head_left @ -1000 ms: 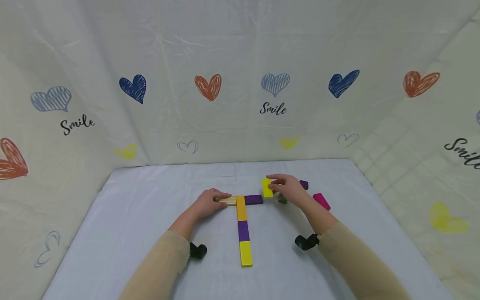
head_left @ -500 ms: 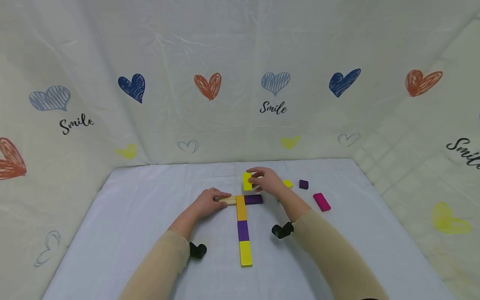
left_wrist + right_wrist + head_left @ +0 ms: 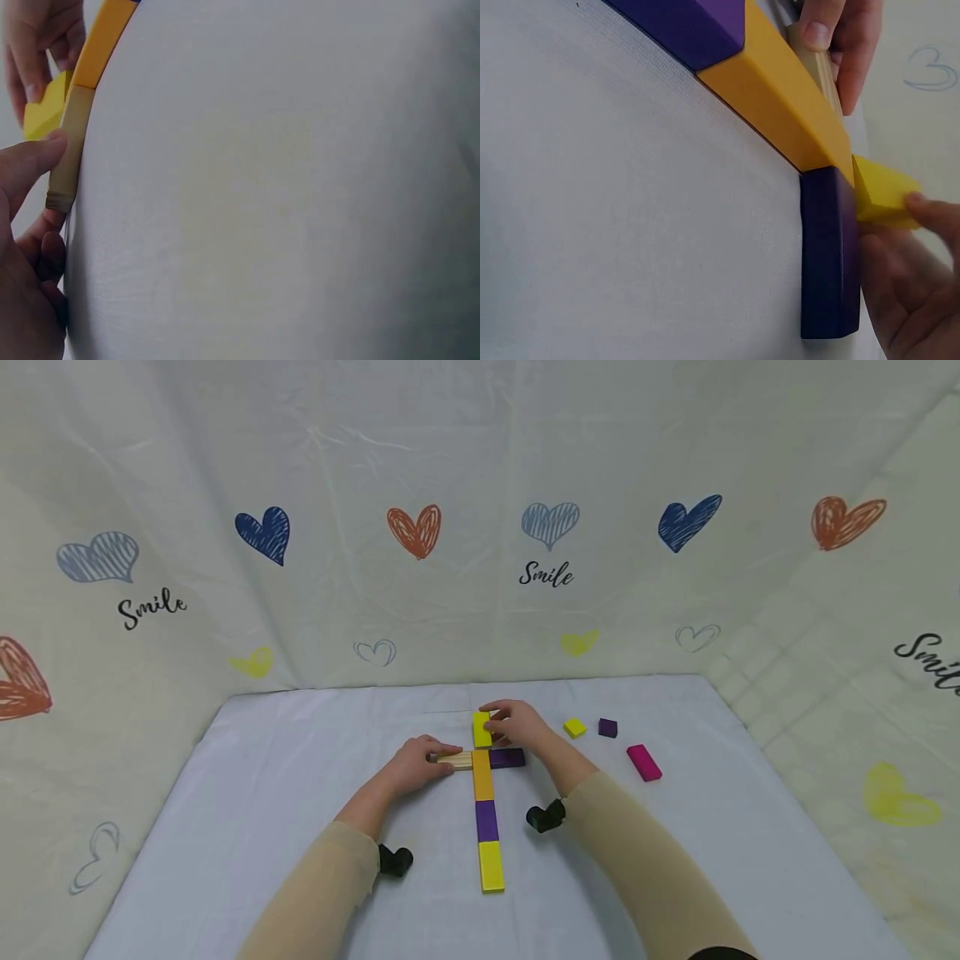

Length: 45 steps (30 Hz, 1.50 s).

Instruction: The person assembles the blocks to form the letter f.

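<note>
In the head view my left hand (image 3: 408,766) pinches a plain wooden block (image 3: 459,761) between thumb and fingers. That block lies against the left side of an orange block (image 3: 483,775). On the orange block's right side lies a dark purple block (image 3: 507,758). Between its thumb and fingers my right hand (image 3: 521,727) holds a yellow block (image 3: 482,729) just beyond the orange block's far end. The right wrist view shows this yellow block (image 3: 885,193) right at the corner of the orange and purple blocks. Below the orange block, a purple block (image 3: 487,821) and another yellow block (image 3: 491,867) continue the line.
Toward the back right lie a small yellow block (image 3: 574,727), a small dark purple block (image 3: 607,727) and a pink block (image 3: 644,762). All stand on a white-covered table (image 3: 300,827). A cloth wall (image 3: 480,468) with printed hearts rises behind it.
My right hand has carried the yellow block leftward from the loose blocks to the far end of the orange block. The left hand stays in place on the wooden block.
</note>
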Each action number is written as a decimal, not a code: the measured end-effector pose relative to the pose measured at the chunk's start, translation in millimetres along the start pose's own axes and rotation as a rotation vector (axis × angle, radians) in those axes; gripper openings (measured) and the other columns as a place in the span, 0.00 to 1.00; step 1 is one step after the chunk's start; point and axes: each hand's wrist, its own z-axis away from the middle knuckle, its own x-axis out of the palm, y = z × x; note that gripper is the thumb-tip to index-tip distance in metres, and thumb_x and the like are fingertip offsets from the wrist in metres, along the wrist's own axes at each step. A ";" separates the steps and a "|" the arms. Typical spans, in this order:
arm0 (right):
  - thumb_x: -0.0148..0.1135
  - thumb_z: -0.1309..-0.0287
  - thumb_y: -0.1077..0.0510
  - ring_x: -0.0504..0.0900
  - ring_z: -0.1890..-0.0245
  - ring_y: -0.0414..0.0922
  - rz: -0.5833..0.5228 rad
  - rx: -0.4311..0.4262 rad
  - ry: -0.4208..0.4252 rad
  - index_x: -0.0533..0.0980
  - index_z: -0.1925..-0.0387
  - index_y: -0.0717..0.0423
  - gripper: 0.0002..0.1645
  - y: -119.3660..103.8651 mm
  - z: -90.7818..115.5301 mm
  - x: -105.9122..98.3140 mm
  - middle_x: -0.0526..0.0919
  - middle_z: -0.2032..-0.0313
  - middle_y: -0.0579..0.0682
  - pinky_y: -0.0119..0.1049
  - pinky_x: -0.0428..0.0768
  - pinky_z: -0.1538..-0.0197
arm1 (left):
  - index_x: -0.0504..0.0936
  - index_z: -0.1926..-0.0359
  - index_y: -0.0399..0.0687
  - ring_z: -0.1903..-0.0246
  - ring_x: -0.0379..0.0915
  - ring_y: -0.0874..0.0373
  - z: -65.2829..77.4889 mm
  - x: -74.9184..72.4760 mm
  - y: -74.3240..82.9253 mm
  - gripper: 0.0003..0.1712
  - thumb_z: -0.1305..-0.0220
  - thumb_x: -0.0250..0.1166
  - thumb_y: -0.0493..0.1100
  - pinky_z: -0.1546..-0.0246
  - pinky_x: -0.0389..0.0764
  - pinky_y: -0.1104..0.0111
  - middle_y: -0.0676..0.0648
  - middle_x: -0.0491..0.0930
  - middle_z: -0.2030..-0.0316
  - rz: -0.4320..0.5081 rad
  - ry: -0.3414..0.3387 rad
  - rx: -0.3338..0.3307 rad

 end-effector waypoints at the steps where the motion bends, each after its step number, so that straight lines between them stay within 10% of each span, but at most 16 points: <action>1: 0.64 0.34 0.55 0.84 0.64 0.46 -0.002 0.003 -0.001 0.77 0.39 0.45 0.23 0.5 -0.8 0.3 0.80 0.50 0.55 0.36 0.84 0.61 | 0.83 0.43 0.73 0.48 0.69 0.51 -0.3 0.1 -0.1 0.19 0.35 0.67 0.54 0.43 0.73 0.53 0.51 0.77 0.48 0.001 0.000 0.000; 15: 0.66 0.37 0.56 0.84 0.61 0.46 -0.043 0.069 -0.036 0.74 0.36 0.47 0.27 2.5 -4.3 0.2 0.81 0.50 0.54 0.37 0.83 0.57 | 0.83 0.42 0.72 0.45 0.68 0.50 1.0 1.6 -0.9 0.19 0.35 0.66 0.53 0.41 0.70 0.50 0.50 0.76 0.46 -0.002 0.007 0.009; 29: 0.68 0.38 0.52 0.79 0.61 0.46 0.138 0.041 -0.014 0.77 0.39 0.46 0.25 -0.5 -7.3 3.0 0.80 0.51 0.52 0.36 0.81 0.55 | 0.83 0.42 0.72 0.44 0.68 0.49 1.2 0.3 -1.0 0.19 0.34 0.66 0.53 0.41 0.70 0.49 0.50 0.76 0.45 0.002 0.001 0.003; 38: 0.70 0.41 0.48 0.67 0.34 0.53 0.277 -0.036 -0.040 0.78 0.40 0.38 0.27 -2.8 -1.9 2.0 0.73 0.35 0.52 0.56 0.63 0.32 | 0.83 0.42 0.71 0.45 0.67 0.50 1.1 -0.1 -1.3 0.19 0.34 0.66 0.53 0.41 0.70 0.50 0.50 0.76 0.46 0.009 0.004 0.004; 45: 0.70 0.41 0.48 0.66 0.32 0.53 0.302 -0.044 -0.078 0.78 0.39 0.37 0.27 -2.2 1.6 3.4 0.71 0.34 0.50 0.56 0.63 0.32 | 0.83 0.43 0.72 0.46 0.68 0.49 2.3 -1.0 -0.1 0.19 0.35 0.67 0.53 0.41 0.71 0.50 0.50 0.76 0.46 0.013 0.005 0.002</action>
